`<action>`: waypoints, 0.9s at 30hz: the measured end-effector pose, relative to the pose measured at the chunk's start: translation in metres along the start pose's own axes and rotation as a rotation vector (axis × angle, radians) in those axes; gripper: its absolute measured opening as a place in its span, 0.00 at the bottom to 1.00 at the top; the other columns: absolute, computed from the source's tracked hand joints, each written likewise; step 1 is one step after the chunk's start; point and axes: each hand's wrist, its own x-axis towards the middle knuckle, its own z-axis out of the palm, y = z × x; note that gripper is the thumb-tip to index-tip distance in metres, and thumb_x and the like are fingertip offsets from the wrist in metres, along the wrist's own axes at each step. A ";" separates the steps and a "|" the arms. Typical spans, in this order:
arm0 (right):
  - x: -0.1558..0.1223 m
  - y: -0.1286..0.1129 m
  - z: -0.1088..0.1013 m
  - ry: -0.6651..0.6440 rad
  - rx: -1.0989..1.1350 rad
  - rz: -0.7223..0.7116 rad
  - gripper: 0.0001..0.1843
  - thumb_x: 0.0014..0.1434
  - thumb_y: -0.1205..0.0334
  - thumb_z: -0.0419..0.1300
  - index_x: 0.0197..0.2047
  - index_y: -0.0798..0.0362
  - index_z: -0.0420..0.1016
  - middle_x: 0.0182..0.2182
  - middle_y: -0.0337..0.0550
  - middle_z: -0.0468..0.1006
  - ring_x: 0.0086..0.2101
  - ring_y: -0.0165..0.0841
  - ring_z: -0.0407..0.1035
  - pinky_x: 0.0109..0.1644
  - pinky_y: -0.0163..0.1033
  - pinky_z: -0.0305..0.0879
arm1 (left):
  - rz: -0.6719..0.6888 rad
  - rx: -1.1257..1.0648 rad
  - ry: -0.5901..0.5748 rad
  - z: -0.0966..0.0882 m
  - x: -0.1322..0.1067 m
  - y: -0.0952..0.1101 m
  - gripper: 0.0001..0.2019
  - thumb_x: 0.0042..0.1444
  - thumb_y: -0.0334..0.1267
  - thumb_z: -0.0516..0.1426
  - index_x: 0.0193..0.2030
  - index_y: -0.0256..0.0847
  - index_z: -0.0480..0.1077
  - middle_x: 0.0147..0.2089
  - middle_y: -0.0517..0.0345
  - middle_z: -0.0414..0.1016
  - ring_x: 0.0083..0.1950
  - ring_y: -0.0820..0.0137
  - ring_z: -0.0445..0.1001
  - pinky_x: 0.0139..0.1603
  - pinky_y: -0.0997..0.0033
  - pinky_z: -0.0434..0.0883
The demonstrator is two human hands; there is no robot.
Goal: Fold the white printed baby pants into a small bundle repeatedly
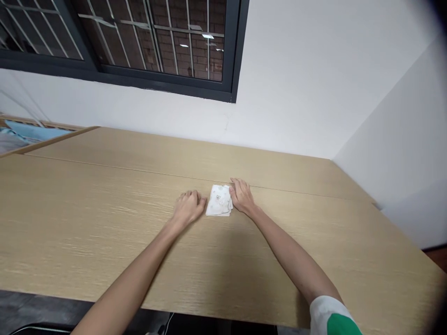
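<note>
Pale wooden counter (104,209) carries a small folded white printed cloth (219,201), your left grip (188,207) curled empty just beside it, your right grip (242,195) released, fingers flat on its edge.

**Head camera, looking forward and down**

The view sits at the person's head, over the near edge of the table (104,223), facing the far wall (296,93). Both arms stretch away from it to the left hand (187,208) and right hand (242,197) at mid-table, well out from the lens. The window (139,37) fills the upper left, a side wall (401,139) the right.
</note>
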 end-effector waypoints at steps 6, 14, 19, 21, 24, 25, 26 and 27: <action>-0.002 -0.005 -0.003 -0.004 -0.054 -0.027 0.23 0.75 0.57 0.42 0.63 0.58 0.68 0.54 0.56 0.74 0.54 0.45 0.64 0.61 0.48 0.54 | 0.005 -0.011 -0.044 0.005 -0.001 0.004 0.24 0.68 0.51 0.46 0.35 0.38 0.76 0.39 0.37 0.80 0.43 0.51 0.77 0.47 0.56 0.68; -0.002 0.000 0.003 0.027 -0.053 -0.152 0.16 0.72 0.55 0.52 0.55 0.55 0.73 0.48 0.53 0.75 0.50 0.44 0.66 0.57 0.47 0.56 | 0.077 -0.071 -0.082 0.016 -0.006 0.019 0.17 0.65 0.49 0.54 0.34 0.38 0.73 0.38 0.43 0.80 0.43 0.56 0.77 0.44 0.63 0.66; -0.002 0.005 0.007 0.010 -0.050 -0.145 0.13 0.69 0.55 0.57 0.52 0.53 0.73 0.47 0.50 0.76 0.49 0.43 0.68 0.57 0.47 0.56 | 0.083 -0.145 -0.063 0.019 -0.009 0.024 0.12 0.64 0.44 0.54 0.36 0.38 0.72 0.37 0.45 0.79 0.41 0.57 0.77 0.41 0.64 0.64; -0.001 0.004 0.006 -0.005 -0.055 -0.144 0.13 0.69 0.55 0.58 0.51 0.53 0.73 0.47 0.50 0.77 0.49 0.43 0.69 0.56 0.47 0.56 | 0.100 -0.186 -0.057 0.016 -0.011 0.027 0.10 0.63 0.43 0.55 0.35 0.39 0.71 0.36 0.48 0.78 0.40 0.59 0.77 0.40 0.65 0.64; -0.006 -0.002 0.002 -0.024 -0.064 -0.165 0.11 0.70 0.55 0.57 0.50 0.53 0.71 0.47 0.51 0.77 0.50 0.43 0.69 0.56 0.47 0.56 | 0.132 -0.262 -0.056 0.011 -0.014 0.032 0.09 0.61 0.41 0.55 0.33 0.41 0.68 0.32 0.51 0.75 0.37 0.61 0.75 0.38 0.66 0.62; -0.010 -0.006 0.000 -0.034 -0.068 -0.172 0.11 0.71 0.56 0.56 0.50 0.53 0.71 0.48 0.51 0.77 0.50 0.43 0.69 0.56 0.47 0.56 | 0.141 -0.291 -0.058 0.009 -0.015 0.034 0.08 0.60 0.41 0.56 0.32 0.41 0.67 0.31 0.53 0.73 0.36 0.62 0.74 0.38 0.66 0.62; -0.015 -0.010 -0.003 -0.046 -0.072 -0.174 0.10 0.72 0.56 0.54 0.50 0.53 0.70 0.48 0.52 0.77 0.50 0.43 0.69 0.56 0.48 0.56 | 0.149 -0.324 -0.064 0.008 -0.017 0.036 0.08 0.59 0.40 0.56 0.30 0.41 0.66 0.30 0.55 0.71 0.35 0.63 0.72 0.37 0.67 0.61; -0.022 -0.015 -0.007 -0.060 -0.076 -0.171 0.10 0.73 0.57 0.53 0.50 0.53 0.70 0.48 0.52 0.77 0.50 0.44 0.69 0.56 0.48 0.56 | 0.158 -0.362 -0.076 0.007 -0.019 0.038 0.09 0.58 0.40 0.56 0.29 0.42 0.65 0.28 0.56 0.69 0.34 0.64 0.71 0.36 0.67 0.60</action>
